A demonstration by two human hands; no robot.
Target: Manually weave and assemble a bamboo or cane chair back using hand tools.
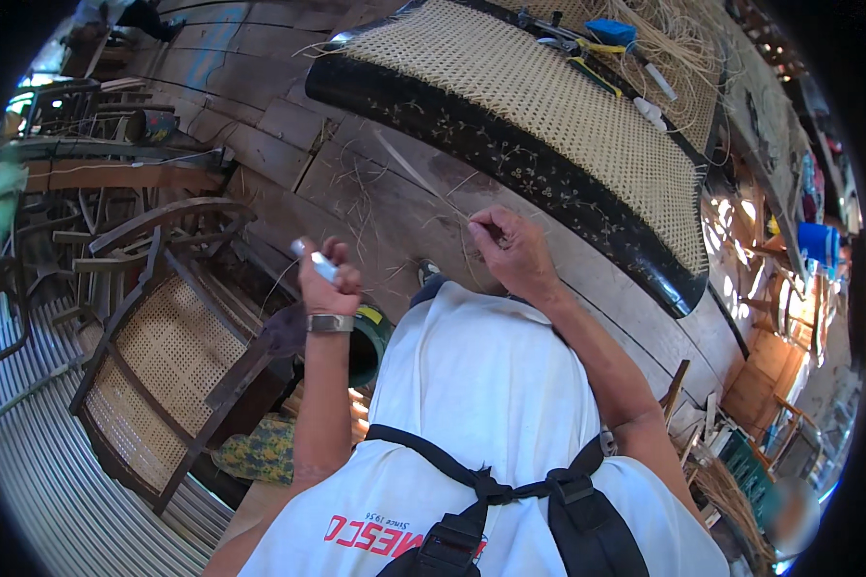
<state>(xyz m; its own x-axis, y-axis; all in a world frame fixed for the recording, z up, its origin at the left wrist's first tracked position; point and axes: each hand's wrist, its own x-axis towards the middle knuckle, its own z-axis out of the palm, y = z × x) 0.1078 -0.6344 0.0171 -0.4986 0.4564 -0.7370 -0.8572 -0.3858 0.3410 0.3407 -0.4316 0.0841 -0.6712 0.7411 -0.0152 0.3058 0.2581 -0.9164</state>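
My left hand (340,287), with a metal watch (329,323) on its wrist, is curled round a small white-and-silver object (318,260); its kind is hard to make out. To the right, my right hand (522,258) pinches the end of a thin pale cane strand (416,175), which trails up and left over the floorboards. Beyond that hand lies a woven cane panel (491,82) in a black frame (510,163) with a fine floral pattern. My right hand is near the frame's front edge but apart from it.
Pliers (595,77), other hand tools and a blue packet (611,32) lie on the panel beside a heap of loose cane (678,53). A cane-backed chair (164,356) is at the left, near corrugated sheeting (58,481). Cane scraps litter the plank floor (346,207).
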